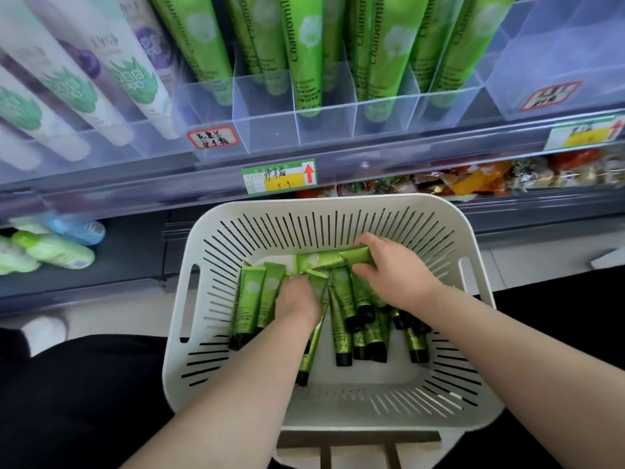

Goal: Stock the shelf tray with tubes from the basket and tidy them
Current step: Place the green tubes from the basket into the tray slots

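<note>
A white slotted basket (189, 299) sits below the shelf and holds several green tubes with black caps (341, 333). My left hand (297, 299) reaches into the pile, fingers curled down around a green tube (318, 286). My right hand (395, 269) grips another green tube (355, 257) lying crosswise at the far side of the basket. Above, a clear divided shelf tray (324, 126) holds upright green Chamomile tubes (304, 49) in several compartments.
White and purple tubes (132, 79) fill the tray at the left. A clear bin (554, 79) stands at the right. Price labels (280, 176) hang on the shelf edge. Bottles (57, 248) lie on the lower shelf at left, snack packs (473, 179) at right.
</note>
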`<state>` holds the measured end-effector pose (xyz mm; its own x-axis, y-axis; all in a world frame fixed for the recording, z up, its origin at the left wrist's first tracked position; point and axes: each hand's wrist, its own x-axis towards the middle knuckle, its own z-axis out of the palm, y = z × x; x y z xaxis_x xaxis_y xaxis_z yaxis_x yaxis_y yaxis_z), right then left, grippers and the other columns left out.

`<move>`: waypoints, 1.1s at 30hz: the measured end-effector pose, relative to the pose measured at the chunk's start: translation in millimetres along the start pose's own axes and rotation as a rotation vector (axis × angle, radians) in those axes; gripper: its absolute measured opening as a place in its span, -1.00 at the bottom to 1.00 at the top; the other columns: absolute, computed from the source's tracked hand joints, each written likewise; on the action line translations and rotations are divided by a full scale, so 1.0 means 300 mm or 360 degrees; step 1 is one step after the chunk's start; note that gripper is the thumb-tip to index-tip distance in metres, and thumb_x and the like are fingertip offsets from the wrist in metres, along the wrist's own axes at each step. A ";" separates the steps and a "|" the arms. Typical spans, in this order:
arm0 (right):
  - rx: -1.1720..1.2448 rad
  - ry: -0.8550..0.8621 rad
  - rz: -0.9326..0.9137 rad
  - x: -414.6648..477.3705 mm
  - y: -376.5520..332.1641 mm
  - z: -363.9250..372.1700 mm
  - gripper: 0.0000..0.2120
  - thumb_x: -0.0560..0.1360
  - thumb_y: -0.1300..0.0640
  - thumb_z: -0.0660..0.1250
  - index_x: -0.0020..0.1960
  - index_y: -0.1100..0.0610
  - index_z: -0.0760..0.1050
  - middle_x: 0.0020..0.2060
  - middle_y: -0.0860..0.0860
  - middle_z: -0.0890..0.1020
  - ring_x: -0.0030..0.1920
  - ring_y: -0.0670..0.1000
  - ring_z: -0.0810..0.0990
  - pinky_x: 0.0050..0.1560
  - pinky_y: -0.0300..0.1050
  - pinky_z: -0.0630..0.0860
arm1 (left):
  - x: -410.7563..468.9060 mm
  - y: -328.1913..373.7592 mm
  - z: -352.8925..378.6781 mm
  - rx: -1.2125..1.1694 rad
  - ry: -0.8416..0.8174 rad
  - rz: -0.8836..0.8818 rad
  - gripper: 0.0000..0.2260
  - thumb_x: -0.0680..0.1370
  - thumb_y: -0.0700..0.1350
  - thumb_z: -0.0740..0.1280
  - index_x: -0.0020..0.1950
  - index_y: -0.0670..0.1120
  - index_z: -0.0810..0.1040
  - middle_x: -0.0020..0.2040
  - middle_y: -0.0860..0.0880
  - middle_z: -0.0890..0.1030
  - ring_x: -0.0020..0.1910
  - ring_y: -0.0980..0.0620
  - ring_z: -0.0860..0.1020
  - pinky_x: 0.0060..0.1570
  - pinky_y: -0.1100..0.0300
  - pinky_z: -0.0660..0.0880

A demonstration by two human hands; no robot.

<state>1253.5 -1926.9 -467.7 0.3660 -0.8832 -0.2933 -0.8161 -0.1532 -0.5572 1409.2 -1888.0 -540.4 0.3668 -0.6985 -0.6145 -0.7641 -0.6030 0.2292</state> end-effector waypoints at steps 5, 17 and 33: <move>0.0051 0.0098 -0.0030 -0.024 0.001 -0.038 -0.80 0.56 0.07 0.27 0.17 0.07 0.45 -0.03 -0.05 0.48 -0.04 -0.01 0.48 -0.04 -0.12 0.39 | -0.033 -0.010 -0.034 -0.0012 -0.0039 0.0124 -0.86 0.52 -0.19 0.35 0.06 -0.09 0.52 0.00 -0.09 0.60 -0.12 -0.04 0.59 -0.21 0.14 0.58; -0.0221 0.0480 -0.0246 -0.117 -0.184 -0.175 -0.78 0.58 0.10 0.20 0.22 0.01 0.40 0.06 -0.01 0.53 -0.15 0.10 0.55 -0.20 0.02 0.52 | -0.273 0.039 -0.381 -0.0467 0.0652 0.0891 -0.86 0.55 0.00 0.36 0.04 -0.01 0.49 -0.28 0.04 0.53 -0.33 0.11 0.49 -0.32 0.17 0.43; -0.0499 0.1539 -0.0678 -0.095 -0.502 -0.616 -0.83 0.54 0.18 0.29 0.12 0.09 0.54 -0.08 0.05 0.61 -0.05 0.17 0.48 -0.20 -0.03 0.35 | -0.513 0.218 -0.871 -0.0855 0.1424 0.1076 -0.83 0.61 -0.09 0.27 0.20 -0.01 0.48 -0.08 0.06 0.55 -0.25 0.21 0.44 -0.32 0.32 0.29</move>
<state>1283.5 -1960.7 -231.7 0.2518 -0.6846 0.6840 -0.8334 -0.5127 -0.2063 1441.3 -1920.6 -233.7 0.3782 -0.8204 0.4289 -0.7041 0.0459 0.7087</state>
